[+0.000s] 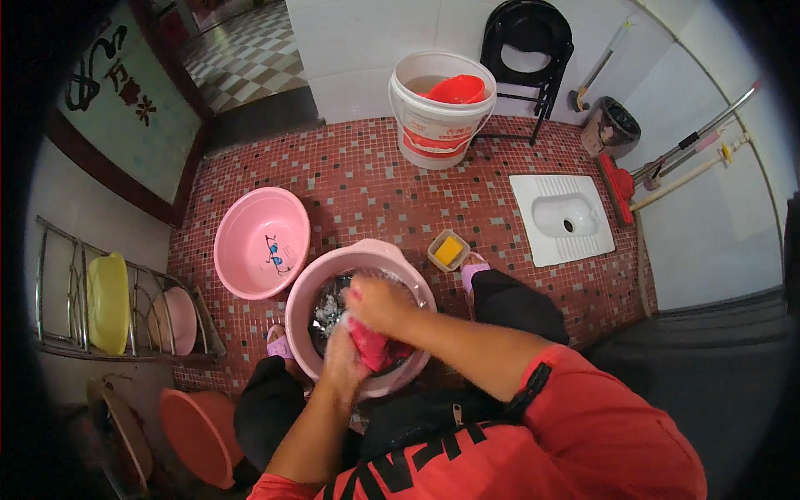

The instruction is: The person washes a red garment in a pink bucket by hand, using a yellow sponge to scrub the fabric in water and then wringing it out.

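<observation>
A wet pinkish-red cloth (pixel 372 348) is bunched between my two hands over a large pink basin (pixel 302 292). My right hand (pixel 382 305) is closed in a fist around its upper part, slightly smeared by motion. Lower down and to the left, my left hand (pixel 343 353) grips the cloth's side, with whitish suds on the fingers. Beneath them, dark water with foam (pixel 327 310) fills the basin's bottom. Whether other cloth lies under the surface, I cannot tell.
Left of the basin stands a smaller pink basin (pixel 246 237). A soap box with a yellow bar (pixel 450 250) sits to the right. Beyond are a white bucket (pixel 433 137) with a red scoop, a squat toilet (pixel 542 242) and a black folding chair (pixel 542 79). A rack (pixel 150 357) holds basins at left.
</observation>
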`<state>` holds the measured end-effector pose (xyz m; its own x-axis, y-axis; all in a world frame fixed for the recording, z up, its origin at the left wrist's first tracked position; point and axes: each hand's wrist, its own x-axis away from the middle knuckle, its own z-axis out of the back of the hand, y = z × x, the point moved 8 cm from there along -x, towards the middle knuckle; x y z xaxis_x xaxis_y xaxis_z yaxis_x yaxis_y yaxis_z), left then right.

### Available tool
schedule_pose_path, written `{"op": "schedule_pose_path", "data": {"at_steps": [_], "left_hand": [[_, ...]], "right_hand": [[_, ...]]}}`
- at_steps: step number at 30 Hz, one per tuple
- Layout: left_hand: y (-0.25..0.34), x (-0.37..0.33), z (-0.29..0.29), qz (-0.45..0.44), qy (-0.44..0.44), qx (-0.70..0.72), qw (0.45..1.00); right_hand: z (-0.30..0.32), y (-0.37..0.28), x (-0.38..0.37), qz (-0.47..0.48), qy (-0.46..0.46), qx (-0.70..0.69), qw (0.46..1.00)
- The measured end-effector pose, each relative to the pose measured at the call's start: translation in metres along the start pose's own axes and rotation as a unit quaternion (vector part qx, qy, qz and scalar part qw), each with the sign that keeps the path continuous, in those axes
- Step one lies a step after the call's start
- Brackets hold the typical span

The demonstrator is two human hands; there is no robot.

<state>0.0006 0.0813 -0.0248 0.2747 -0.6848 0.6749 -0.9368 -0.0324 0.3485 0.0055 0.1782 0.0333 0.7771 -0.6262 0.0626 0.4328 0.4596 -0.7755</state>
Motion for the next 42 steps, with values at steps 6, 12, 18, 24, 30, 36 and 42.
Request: {"op": "schedule_pose_path", "data": {"at_steps": [6,12,18,24,30,36,42], "left_hand": [[0.028,-0.002,0.037,-0.065,0.060,-0.084,0.993],[0.000,0.003,-0.009,0.007,-0.106,-0.023,0.994],[0.028,-0.014,0.049,-0.046,0.029,-0.077,0.996],[-0.003,0.008,0.006,-0.001,-0.089,-0.021,0.996],[0.022,-0.027,0.076,-0.152,-0.090,-0.157,0.972],[-0.002,-0.003,0.045,0.081,-0.267,0.042,0.959],[0.031,0.045,-0.029,-0.055,0.010,-0.253,0.966]], "right_hand": [[-0.026,-0.049,0.037,0.126,-0.078,-0.032,0.988],[0.010,0.009,-0.008,-0.018,0.018,-0.085,0.996],[-0.024,-0.042,0.038,0.176,0.001,-0.108,0.978],[-0.008,-0.004,-0.002,0.026,-0.012,-0.063,0.998],[-0.041,-0.043,0.035,0.140,-0.073,-0.103,0.982],[-0.005,-0.032,0.005,0.099,-0.010,-0.030,0.995],[0.021,-0.013,-0.007,0.085,-0.038,-0.269,0.959]]}}
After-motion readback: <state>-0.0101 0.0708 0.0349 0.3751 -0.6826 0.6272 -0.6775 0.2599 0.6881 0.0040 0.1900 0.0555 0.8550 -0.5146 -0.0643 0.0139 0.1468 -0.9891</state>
